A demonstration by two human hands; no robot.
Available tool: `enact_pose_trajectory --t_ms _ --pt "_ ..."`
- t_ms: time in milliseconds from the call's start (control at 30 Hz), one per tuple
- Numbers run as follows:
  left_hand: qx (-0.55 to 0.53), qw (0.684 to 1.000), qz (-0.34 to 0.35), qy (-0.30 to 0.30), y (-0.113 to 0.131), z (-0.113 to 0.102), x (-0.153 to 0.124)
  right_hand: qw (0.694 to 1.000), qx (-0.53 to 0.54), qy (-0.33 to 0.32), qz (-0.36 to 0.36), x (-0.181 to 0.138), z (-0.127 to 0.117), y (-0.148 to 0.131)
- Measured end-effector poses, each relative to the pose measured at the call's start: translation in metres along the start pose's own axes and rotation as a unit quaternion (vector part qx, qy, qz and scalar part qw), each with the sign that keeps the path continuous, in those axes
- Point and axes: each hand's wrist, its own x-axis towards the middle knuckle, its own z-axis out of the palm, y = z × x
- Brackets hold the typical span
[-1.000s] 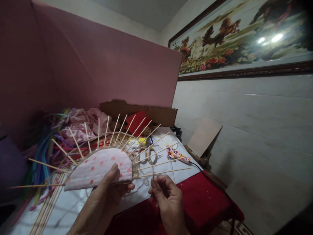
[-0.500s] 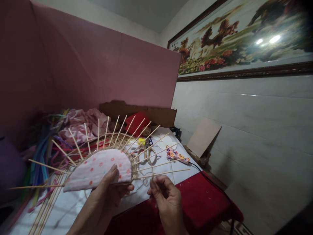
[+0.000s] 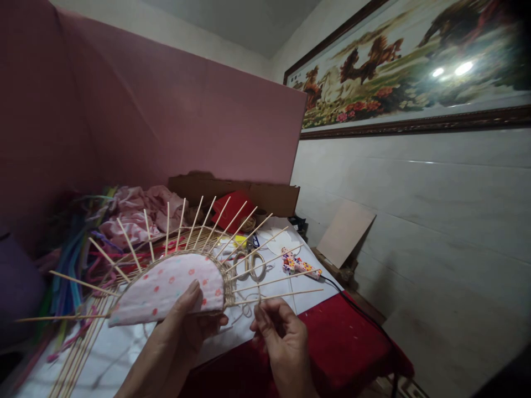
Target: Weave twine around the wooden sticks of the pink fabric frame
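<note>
A half-round panel (image 3: 166,287) covered in pale floral cloth is gripped by my left hand (image 3: 180,326), thumb on its face and fingers beneath. Thin wooden sticks (image 3: 215,221) fan out from its curved edge, and twine is woven between them along the rim (image 3: 229,287). My right hand (image 3: 280,331) pinches a strand of twine (image 3: 259,296) with thumb and forefinger, just by the lowest right-hand stick. The strand loops over that stick. Part of the twine is hidden behind my right fingers.
Scissors (image 3: 251,265) and a flower-patterned glue gun (image 3: 301,264) with a black cord lie on the white table covering (image 3: 282,296). Crumpled pink cloth (image 3: 143,207) and coloured pipe cleaners (image 3: 72,293) are heaped at left. Loose sticks (image 3: 78,354) lie near the front left.
Almost nothing differs. The panel and both hands keep their places, with only a very slight shift of the whole view.
</note>
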Motion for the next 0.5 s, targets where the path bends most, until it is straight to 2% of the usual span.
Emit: enact_pose_trajectory --t_ms 167,500 --pt "0.004 0.999 -0.031 -0.012 0.0026 0.0006 -0.0022 1.0 -0.001 -0.002 -0.006 -0.001 -0.0007 0.0005" --pt "-0.004 0.999 -0.029 -0.021 0.0025 -0.0005 -0.0041 1.0 0.021 -0.005 0.017 -0.0013 -0.0013 0.0057"
